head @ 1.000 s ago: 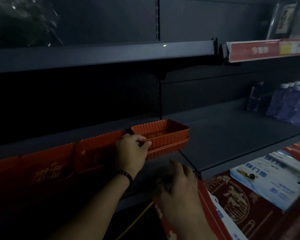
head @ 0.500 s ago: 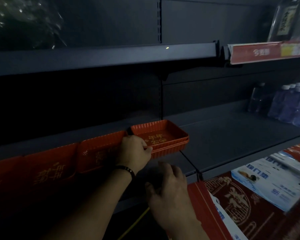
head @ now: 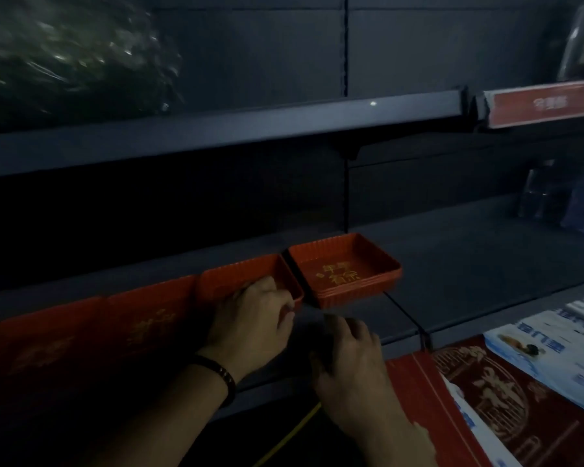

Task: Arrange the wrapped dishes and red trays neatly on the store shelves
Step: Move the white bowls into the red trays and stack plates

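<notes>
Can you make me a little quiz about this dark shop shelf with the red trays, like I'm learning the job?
1. True or false: the right hand is holding a tray.
2. Where does the left hand have its grip? A) on the front rim of the second red tray from the right; B) on that tray's back wall; C) on nothing at all.
3. Fill in: the writing inside the rightmost red tray is ___ coloured.

Key: 1 false, it hovers in front of the shelf, holding nothing. 2 A. 3 gold.
</notes>
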A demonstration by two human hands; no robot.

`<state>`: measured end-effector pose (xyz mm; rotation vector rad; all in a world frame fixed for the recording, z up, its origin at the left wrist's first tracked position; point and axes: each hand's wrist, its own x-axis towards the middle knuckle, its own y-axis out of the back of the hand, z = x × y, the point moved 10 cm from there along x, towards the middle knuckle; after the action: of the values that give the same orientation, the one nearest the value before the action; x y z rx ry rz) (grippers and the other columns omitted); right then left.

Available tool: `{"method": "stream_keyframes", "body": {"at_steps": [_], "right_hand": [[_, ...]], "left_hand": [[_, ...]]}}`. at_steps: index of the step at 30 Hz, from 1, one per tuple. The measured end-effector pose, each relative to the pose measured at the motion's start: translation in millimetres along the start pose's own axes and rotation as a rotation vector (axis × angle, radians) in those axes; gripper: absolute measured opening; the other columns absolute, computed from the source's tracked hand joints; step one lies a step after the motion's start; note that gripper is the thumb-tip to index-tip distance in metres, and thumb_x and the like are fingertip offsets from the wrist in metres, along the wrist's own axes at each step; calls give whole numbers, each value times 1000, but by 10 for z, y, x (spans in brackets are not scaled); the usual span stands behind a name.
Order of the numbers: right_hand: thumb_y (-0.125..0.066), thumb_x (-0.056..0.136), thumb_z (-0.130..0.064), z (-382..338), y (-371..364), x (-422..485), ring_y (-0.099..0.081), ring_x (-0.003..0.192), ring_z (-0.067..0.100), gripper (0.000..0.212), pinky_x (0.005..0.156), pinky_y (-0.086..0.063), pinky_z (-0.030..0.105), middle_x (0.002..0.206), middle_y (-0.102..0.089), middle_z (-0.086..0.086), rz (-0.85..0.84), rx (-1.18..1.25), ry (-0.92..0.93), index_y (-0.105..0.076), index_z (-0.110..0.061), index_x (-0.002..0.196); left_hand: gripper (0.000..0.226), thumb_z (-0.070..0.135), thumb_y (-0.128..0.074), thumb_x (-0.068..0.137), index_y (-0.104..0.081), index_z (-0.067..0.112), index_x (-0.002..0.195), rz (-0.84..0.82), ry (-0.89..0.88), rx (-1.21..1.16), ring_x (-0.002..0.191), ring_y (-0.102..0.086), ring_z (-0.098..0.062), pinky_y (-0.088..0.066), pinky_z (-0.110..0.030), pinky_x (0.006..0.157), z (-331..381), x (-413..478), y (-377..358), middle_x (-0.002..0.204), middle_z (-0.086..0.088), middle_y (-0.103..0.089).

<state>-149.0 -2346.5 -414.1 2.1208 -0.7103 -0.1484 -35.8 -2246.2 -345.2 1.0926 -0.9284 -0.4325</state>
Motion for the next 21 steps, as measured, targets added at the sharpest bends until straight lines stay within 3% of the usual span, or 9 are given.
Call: {"method": "stream_keyframes", "body": {"at_steps": [7,11,16,21], "right_hand": [[-51,102,-49,-548,-300,-175,-33,142,30,63,115,-38,50,156,-37,0,-124,-139,86,-30,-34,159],[-49,103,-50,-995,-530,-348,-36,141,27,56,116,-36,50,153,-42,-1,-163,-182,182,-35,-36,156],[-47,103,-53,-1584,-835,-583,-41,138,25,50,110,-39,46,146,-49,-4,-185,-247,316,-39,-39,151],[-49,101,-52,-2226,-1335,-973,-50,128,22,48,105,-46,42,140,-55,-6,-265,-226,399,-44,-40,147]], "left_hand": [[17,45,-63,100,-73,33,108,-88,111,135,106,-60,-10,-55,-31,86,-628,-857,534,113,16,-58],[16,46,-65,100,-72,34,108,-115,211,146,103,-60,-6,-54,-27,84,-1017,-1353,848,113,18,-59],[23,55,-60,100,-71,39,113,-117,369,162,100,-65,-7,-60,-33,85,-1591,-2054,1335,113,20,-62],[41,66,-47,85,-74,40,103,-33,545,217,94,-72,-8,-62,-34,81,-2228,-2799,1880,100,16,-76]]}}
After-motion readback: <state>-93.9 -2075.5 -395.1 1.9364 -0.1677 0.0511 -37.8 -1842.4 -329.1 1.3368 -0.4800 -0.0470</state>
